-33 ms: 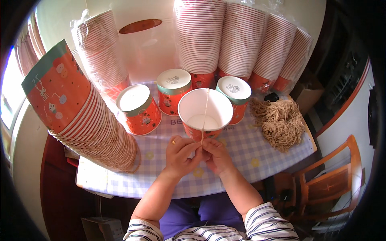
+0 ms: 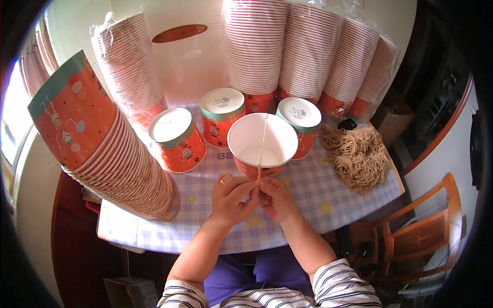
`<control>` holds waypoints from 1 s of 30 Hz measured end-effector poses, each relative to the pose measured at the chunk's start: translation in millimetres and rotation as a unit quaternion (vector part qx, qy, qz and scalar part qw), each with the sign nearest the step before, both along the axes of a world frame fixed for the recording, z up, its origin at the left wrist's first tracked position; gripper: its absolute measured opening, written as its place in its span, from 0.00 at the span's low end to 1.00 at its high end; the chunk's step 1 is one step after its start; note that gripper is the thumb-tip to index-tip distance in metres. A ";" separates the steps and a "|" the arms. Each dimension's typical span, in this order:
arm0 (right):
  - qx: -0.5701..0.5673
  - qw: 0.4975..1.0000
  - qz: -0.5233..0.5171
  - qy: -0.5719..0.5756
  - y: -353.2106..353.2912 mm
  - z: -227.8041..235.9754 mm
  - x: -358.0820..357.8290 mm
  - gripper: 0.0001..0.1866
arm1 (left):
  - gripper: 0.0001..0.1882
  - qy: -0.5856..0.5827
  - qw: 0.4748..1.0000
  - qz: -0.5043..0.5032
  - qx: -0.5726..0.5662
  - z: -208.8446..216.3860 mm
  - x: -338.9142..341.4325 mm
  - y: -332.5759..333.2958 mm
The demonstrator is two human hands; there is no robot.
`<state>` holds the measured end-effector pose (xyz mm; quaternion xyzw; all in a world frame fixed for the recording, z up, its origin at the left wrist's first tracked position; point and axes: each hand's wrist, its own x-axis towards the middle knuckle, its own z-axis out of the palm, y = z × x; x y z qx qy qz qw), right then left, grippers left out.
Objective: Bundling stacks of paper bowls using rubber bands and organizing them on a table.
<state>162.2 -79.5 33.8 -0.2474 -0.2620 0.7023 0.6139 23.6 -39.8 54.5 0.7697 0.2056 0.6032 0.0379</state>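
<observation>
A red paper bucket (image 2: 251, 146) with a white inside stands mouth up in front of me. Across its mouth runs a thin beige string (image 2: 264, 138), coming over the near rim to my fingers. My left hand (image 2: 229, 199), with a ring on one finger, is closed and pinches the string just below that rim. Beside it my right hand (image 2: 278, 198) pinches at the same spot, the fingertips of both hands meeting. The string's ends are hidden between the fingers. At the right of the table lies a tangled heap of beige strings (image 2: 362, 159).
Three upside-down buckets (image 2: 186, 149) stand around the upright one. A tall leaning stack of buckets (image 2: 115, 149), with strings about its rims, is on the left. Plastic-wrapped bucket stacks (image 2: 308, 51) line the back. The checked tablecloth (image 2: 298, 231) covers the table; a wooden chair (image 2: 418, 226) stands at right.
</observation>
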 end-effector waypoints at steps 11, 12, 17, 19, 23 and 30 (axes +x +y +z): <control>0.006 1.000 0.022 0.019 0.0 5.8 0.1 0.05 | 0.12 0.006 1.000 0.004 0.020 6.3 -1.5 -4.2; -0.001 0.999 0.025 0.021 0.2 5.5 0.5 0.05 | 0.12 0.006 1.000 0.004 0.020 5.1 -0.7 -3.8; -0.024 0.999 0.011 0.019 -0.8 12.7 -4.1 0.06 | 0.12 -0.028 0.998 -0.029 -0.044 2.9 0.9 -5.9; -0.030 0.999 0.009 0.027 0.6 13.3 -3.2 0.06 | 0.11 -0.033 0.996 -0.056 -0.065 3.2 0.8 -7.2; -0.050 0.998 -0.001 0.036 2.7 21.8 -6.6 0.05 | 0.08 -0.071 0.963 -0.148 -0.215 2.9 -2.7 -13.5; -0.067 0.994 -0.078 0.019 6.4 13.1 -2.7 0.06 | 0.02 -0.139 0.851 -0.323 -0.391 10.5 -8.6 -10.4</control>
